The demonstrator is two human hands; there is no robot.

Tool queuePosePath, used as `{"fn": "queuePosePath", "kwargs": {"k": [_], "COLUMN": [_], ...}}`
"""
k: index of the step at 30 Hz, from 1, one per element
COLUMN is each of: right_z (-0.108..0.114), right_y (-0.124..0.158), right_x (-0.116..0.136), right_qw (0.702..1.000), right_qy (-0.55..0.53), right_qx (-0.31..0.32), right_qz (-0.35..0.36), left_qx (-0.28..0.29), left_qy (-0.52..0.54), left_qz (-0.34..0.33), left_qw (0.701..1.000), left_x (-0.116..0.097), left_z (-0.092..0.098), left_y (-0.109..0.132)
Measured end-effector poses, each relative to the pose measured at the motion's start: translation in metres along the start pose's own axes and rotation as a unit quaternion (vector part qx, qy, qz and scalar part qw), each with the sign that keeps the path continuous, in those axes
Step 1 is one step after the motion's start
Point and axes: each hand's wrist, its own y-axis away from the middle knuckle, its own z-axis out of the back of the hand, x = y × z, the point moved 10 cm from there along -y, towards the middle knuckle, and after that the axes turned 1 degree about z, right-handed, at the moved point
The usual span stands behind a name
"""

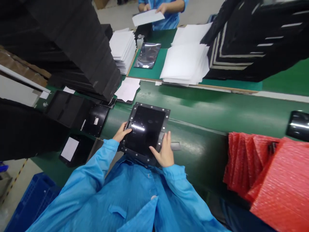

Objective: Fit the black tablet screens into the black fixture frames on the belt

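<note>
A black flat screen panel (146,129), its dark border dotted with small pale round spots, is between my hands, close in front of my body. My left hand (121,132) grips the panel's left edge, thumb on top and the other fingers partly hidden. At the lower right edge, my right hand (165,152) holds the panel, its thumb on the glass and its fingers along the border. A small grey flat object (175,146) lies just right of my right hand.
Tall black stacks (79,45) stand left; another black stack (241,45) rises at the back right. Red bubble-wrap bags (280,174) lie right, near a shiny black object (298,125). White sheets (184,62) and a silvery bag (147,55) lie opposite, before a co-worker (169,14) holding paper.
</note>
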Motion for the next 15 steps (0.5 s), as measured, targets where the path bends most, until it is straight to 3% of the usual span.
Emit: {"fn": "queuePosePath", "kwargs": {"k": [3,5,7,10,15], "right_z": [0.007,0.007,0.011,0.018,0.029], "right_y": [0.010,0.014,0.013,-0.001,-0.026], "right_x": [0.015,0.020,0.017,0.001,-0.008], "right_qw": [0.997,0.999,0.993,0.962,0.951], "right_qy": [0.075,0.016,-0.112,-0.263,-0.218], "right_qx": [0.031,0.041,0.022,-0.015,-0.087], "right_qz": [-0.006,-0.010,-0.025,-0.078,-0.201], "left_qx": [-0.041,-0.054,-0.055,-0.052,-0.026], "left_qy": [-0.051,-0.069,-0.066,-0.047,-0.042], "left_qz": [-0.031,-0.051,-0.059,-0.058,-0.079], "left_qw": [0.997,0.995,0.995,0.996,0.996], "left_x": [-0.008,-0.010,-0.008,-0.003,0.000], "left_z": [0.000,-0.003,-0.006,-0.007,-0.014], "left_y": [-0.006,-0.009,-0.010,-0.010,-0.012]}}
